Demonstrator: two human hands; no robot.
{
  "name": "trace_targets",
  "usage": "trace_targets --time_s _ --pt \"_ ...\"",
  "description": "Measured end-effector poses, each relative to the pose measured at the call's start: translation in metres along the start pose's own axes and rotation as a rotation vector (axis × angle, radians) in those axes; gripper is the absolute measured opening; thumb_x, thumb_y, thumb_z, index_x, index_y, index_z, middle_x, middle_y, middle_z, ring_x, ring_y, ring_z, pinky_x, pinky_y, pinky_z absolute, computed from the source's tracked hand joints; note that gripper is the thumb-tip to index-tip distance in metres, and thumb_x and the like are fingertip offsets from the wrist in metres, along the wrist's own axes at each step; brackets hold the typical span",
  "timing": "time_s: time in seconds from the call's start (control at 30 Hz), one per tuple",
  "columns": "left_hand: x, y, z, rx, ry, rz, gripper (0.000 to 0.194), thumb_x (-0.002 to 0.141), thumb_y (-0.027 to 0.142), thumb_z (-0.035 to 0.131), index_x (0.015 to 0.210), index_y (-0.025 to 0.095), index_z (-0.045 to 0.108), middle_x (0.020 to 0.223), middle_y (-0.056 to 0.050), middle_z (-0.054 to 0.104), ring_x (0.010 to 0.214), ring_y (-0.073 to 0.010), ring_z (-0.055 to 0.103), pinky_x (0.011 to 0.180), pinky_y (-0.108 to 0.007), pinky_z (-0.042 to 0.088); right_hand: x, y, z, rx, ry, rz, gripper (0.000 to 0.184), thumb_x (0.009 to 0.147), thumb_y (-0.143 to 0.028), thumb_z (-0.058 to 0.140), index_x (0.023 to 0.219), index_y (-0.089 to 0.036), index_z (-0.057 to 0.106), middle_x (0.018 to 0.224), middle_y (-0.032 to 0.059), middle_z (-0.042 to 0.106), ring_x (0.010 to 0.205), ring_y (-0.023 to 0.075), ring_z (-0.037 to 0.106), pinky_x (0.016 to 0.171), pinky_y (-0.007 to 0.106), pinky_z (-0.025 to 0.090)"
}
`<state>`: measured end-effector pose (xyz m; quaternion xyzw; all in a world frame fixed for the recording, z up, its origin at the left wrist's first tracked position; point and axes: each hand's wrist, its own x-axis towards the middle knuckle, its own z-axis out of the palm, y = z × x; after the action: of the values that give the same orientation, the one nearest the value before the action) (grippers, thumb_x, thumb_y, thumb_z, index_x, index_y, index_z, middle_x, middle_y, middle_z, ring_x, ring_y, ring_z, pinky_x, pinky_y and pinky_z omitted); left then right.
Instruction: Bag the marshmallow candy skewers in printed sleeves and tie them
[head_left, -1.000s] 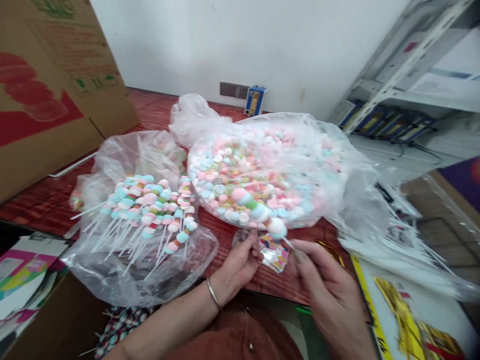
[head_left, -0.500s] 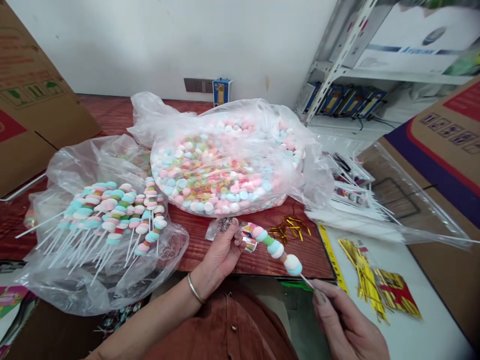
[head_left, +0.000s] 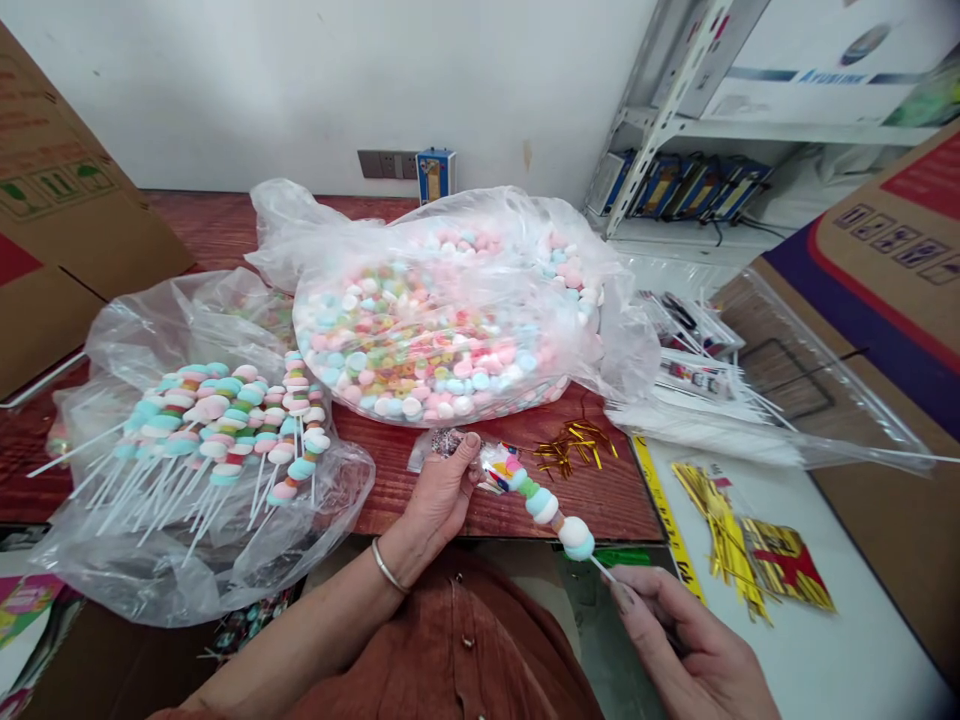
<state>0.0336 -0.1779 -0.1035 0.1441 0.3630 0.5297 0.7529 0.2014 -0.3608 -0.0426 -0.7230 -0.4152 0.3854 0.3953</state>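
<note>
A candy skewer [head_left: 576, 535] of pastel marshmallows and gummy pieces slants across the front of the table. My right hand [head_left: 694, 640] pinches its white stick at the lower end. Clear printed plastic packaging [head_left: 496, 470] is gripped between thumb and fingers of my left hand [head_left: 442, 490]. The skewer's upper end overlaps the printed part of this packaging; whether it is inside I cannot tell. Finished-looking skewers [head_left: 225, 410] lie in a pile on clear plastic at left. Gold twist ties [head_left: 574, 447] are scattered just beyond the skewer.
A large plastic-covered round heap of marshmallows and gummies [head_left: 442, 340] fills the table's middle. White sticks in a bag [head_left: 705, 425] lie at right, above bundled gold ties [head_left: 720, 530]. Cardboard boxes [head_left: 60, 230] flank both sides. A metal shelf [head_left: 667, 130] stands behind.
The skewer has shifted up and left toward my left hand, and its top end now overlaps the printed packaging more. My right hand moved slightly left with the stick.
</note>
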Motion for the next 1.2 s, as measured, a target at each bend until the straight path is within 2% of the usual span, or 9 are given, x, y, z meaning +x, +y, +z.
trace_targets --time_s 0.2,0.3,0.4,0.5,0.67,0.8,0.93,1.07,1.2 --pt "-0.006 0.006 0.006 -0.03 -0.087 -0.005 0.033 0.06 0.026 0.093 0.074 0.014 0.065 0.078 0.0 0.07 0.073 -0.0116 0.066 0.073 -0.024 0.056 0.004 0.016 0.034 0.636 -0.13 0.377 0.046 0.075 -0.062 0.075 0.084 -0.017 0.07 0.048 -0.0107 0.03 0.039 0.0034 0.02 0.038 0.018 0.02" --pt "-0.01 0.01 0.01 -0.107 -0.106 -0.124 0.025 0.067 0.022 0.089 0.078 0.013 0.068 0.086 -0.005 0.074 0.084 -0.0184 0.071 0.082 -0.034 0.059 0.006 0.022 0.052 0.867 -0.216 0.426 0.042 0.073 -0.057 0.079 0.08 -0.017 0.068 0.05 -0.0115 0.031 0.037 0.0012 0.015 0.036 0.018 0.019" --pt "-0.011 0.012 0.014 -0.156 -0.108 -0.185 0.017 0.075 0.018 0.082 0.074 0.011 0.067 0.074 -0.003 0.07 0.072 -0.0141 0.069 0.075 -0.03 0.059 0.005 0.02 0.063 0.935 -0.215 0.436 0.039 0.074 -0.053 0.08 0.075 -0.017 0.064 0.055 -0.009 0.039 0.04 0.0014 0.019 0.038 0.018 0.02" --pt "-0.012 0.013 0.018 -0.158 -0.097 -0.182 0.017 0.082 0.017 0.075 0.071 0.011 0.064 0.066 -0.002 0.065 0.063 -0.0112 0.064 0.069 -0.026 0.058 0.004 0.017 0.069 0.825 -0.178 0.334 0.04 0.079 -0.052 0.077 0.071 -0.018 0.059 0.055 -0.0078 0.041 0.045 0.0041 0.027 0.043 0.018 0.025" --pt "-0.012 0.014 0.023 -0.175 -0.025 -0.179 0.015 0.086 0.013 0.069 0.073 0.012 0.063 0.064 -0.001 0.063 0.059 -0.0106 0.061 0.063 -0.024 0.056 0.005 0.022 0.073 0.342 0.004 -0.005 0.03 0.088 -0.045 0.067 0.074 -0.019 0.063 0.067 -0.0019 0.054 0.063 0.0117 0.048 0.059 0.021 0.04" --pt "-0.014 0.016 0.025 -0.186 -0.027 -0.184 0.016 0.085 0.014 0.071 0.072 0.012 0.062 0.065 -0.001 0.062 0.06 -0.0097 0.06 0.066 -0.024 0.057 0.008 0.026 0.078 0.07 0.141 -0.207 0.023 0.091 -0.038 0.062 0.078 -0.02 0.066 0.073 0.0004 0.063 0.068 0.0146 0.056 0.064 0.022 0.044" --pt "-0.014 0.016 0.024 -0.177 -0.087 -0.201 0.02 0.08 0.02 0.078 0.072 0.012 0.062 0.064 0.0 0.061 0.06 -0.0116 0.061 0.065 -0.026 0.058 0.012 0.02 0.082 -0.065 0.214 -0.252 0.026 0.092 -0.037 0.059 0.073 -0.02 0.063 0.063 -0.0032 0.058 0.057 0.0119 0.05 0.056 0.021 0.04" --pt "-0.012 0.015 0.024 -0.187 -0.084 -0.205 0.019 0.082 0.026 0.076 0.077 0.013 0.063 0.064 0.001 0.059 0.057 -0.0115 0.059 0.06 -0.026 0.056 0.015 0.009 0.08 -0.084 0.129 -0.289 0.034 0.096 -0.039 0.052 0.069 -0.02 0.058 0.058 -0.0046 0.05 0.053 0.0106 0.044 0.052 0.02 0.036" --pt "-0.01 0.014 0.021 -0.2 -0.064 -0.242 0.02 0.086 0.029 0.073 0.083 0.011 0.064 0.064 0.001 0.057 0.055 -0.0101 0.057 0.058 -0.024 0.055 0.018 0.001 0.077 -0.023 0.027 -0.207 0.041 0.098 -0.044 0.048 0.066 -0.02 0.055 0.059 -0.0034 0.047 0.054 0.0113 0.042 0.052 0.022 0.033"
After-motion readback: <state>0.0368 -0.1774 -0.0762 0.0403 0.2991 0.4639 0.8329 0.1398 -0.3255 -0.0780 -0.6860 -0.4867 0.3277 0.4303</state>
